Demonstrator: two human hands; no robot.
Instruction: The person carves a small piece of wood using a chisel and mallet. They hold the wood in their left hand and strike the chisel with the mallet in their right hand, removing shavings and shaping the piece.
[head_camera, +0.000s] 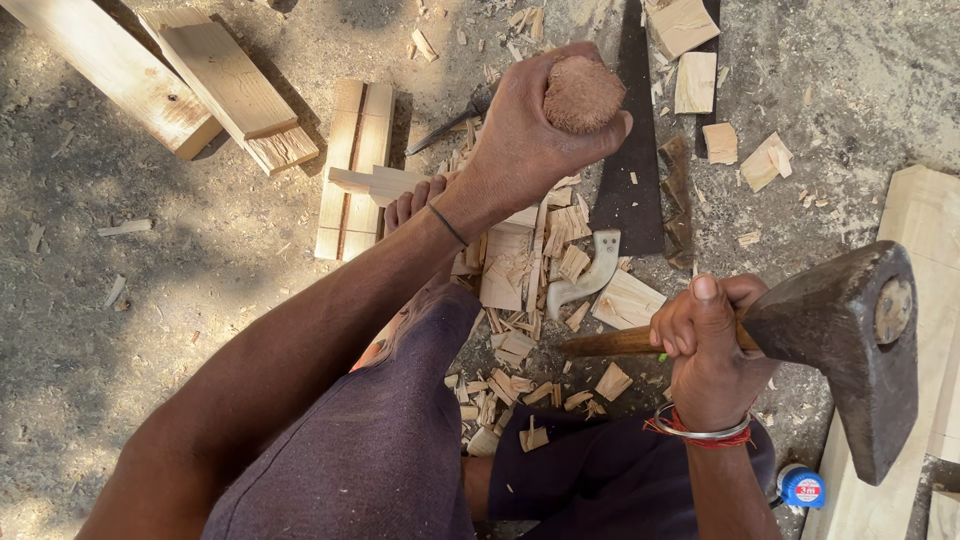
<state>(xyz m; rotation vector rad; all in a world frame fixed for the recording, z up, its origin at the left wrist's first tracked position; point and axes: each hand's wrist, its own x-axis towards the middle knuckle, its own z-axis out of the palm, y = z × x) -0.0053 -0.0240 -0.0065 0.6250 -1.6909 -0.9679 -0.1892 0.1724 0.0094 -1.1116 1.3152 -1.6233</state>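
My left hand (525, 130) grips the rough top end of a wooden piece (582, 94) and holds it upright over a pile of wood chips (520, 290). My right hand (710, 345) is closed around the wooden handle (610, 343) of an axe, just behind its dark iron head (850, 340). The axe is raised to the right of the wooden piece, blade pointing down. A thin black band sits on my left wrist, and a metal bangle with red thread on my right.
A handsaw (625, 170) with a pale handle lies on the ground past the chips. Planks (215, 85) lie at the upper left, a pair of boards (352, 170) beside them. Pale boards (925, 300) sit at the right. A small blue tape measure (800, 487) rests near my knee.
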